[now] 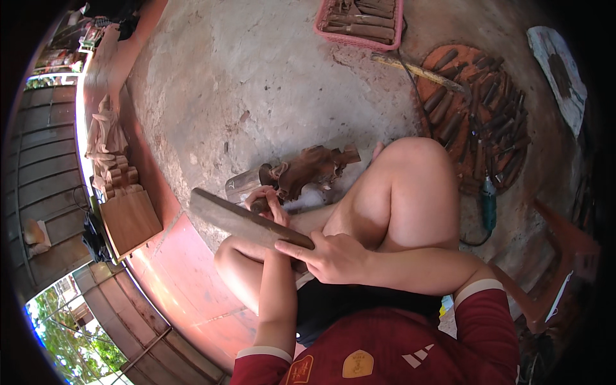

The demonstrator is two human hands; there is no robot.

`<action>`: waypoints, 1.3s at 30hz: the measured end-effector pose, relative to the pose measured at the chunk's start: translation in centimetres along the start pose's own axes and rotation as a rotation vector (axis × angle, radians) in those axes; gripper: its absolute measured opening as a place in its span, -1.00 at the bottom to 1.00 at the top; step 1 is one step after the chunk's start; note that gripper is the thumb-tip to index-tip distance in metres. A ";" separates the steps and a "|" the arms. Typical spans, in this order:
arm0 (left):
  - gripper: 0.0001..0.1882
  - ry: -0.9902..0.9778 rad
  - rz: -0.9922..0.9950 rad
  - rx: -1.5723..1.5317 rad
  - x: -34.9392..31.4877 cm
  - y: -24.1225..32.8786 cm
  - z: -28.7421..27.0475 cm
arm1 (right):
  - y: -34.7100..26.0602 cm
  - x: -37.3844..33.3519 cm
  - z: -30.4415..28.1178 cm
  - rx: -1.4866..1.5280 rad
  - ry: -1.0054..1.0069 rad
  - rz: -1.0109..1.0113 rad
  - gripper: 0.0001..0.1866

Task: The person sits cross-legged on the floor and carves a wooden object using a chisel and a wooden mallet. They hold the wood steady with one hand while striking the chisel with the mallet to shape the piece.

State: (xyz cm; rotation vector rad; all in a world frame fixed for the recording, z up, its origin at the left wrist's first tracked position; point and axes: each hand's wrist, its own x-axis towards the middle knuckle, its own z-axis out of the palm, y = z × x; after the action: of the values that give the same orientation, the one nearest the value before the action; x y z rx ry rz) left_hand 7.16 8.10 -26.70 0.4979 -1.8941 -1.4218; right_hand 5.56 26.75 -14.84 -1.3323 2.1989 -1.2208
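Observation:
My right hand (333, 256) is wrapped round the narrow end of a long flat wooden club (237, 220), which slants up to the left across my lap. Beyond the club, my left hand (277, 208) is closed round a short tool handle whose rounded end shows; its far part is hidden, so I cannot tell the kind of tool. Just past that hand lies a dark wood carving (314, 172) with deep, ragged relief. It rests on its side on the floor before my crossed legs, its plain pale end toward the left.
Many carving tools (449, 119) lie on a round reddish mat at the right, with a yellow-handled tool (420, 70) across its edge and a teal power tool (489, 205) below. A pink basket (356, 40) holds wooden pieces. Left stand a carved figure (108, 141) and a wooden block (131, 221).

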 end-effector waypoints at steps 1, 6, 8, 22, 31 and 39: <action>-0.80 -0.015 0.011 -0.012 -0.1 0.3 0.0 | 0.0 -0.1 0.1 -0.005 0.031 -0.032 -0.24; -0.75 -0.026 0.083 0.030 -0.1 -0.6 0.0 | -0.3 0.1 0.5 -0.121 0.006 0.077 -0.24; -0.74 0.035 0.078 0.019 0.0 -0.2 0.6 | 0.3 -0.1 0.9 -0.073 0.015 0.050 -0.24; -0.78 -0.102 -0.152 0.039 5.2 0.3 -0.6 | 2.1 3.2 -4.0 0.726 0.319 0.107 -0.01; -0.86 -0.302 -0.021 0.090 3.4 1.3 1.2 | 2.2 3.0 -9.2 1.214 0.132 0.555 -0.03; -0.73 -0.219 0.224 0.224 0.2 0.8 2.3 | -2.9 -4.6 -1.0 0.151 0.257 0.415 -0.04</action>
State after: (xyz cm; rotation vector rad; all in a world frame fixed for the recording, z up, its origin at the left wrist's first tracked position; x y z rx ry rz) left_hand 5.42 9.79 -26.22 0.2300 -2.2216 -1.1639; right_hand 9.06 30.48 -12.77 -0.6445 2.3380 -1.4121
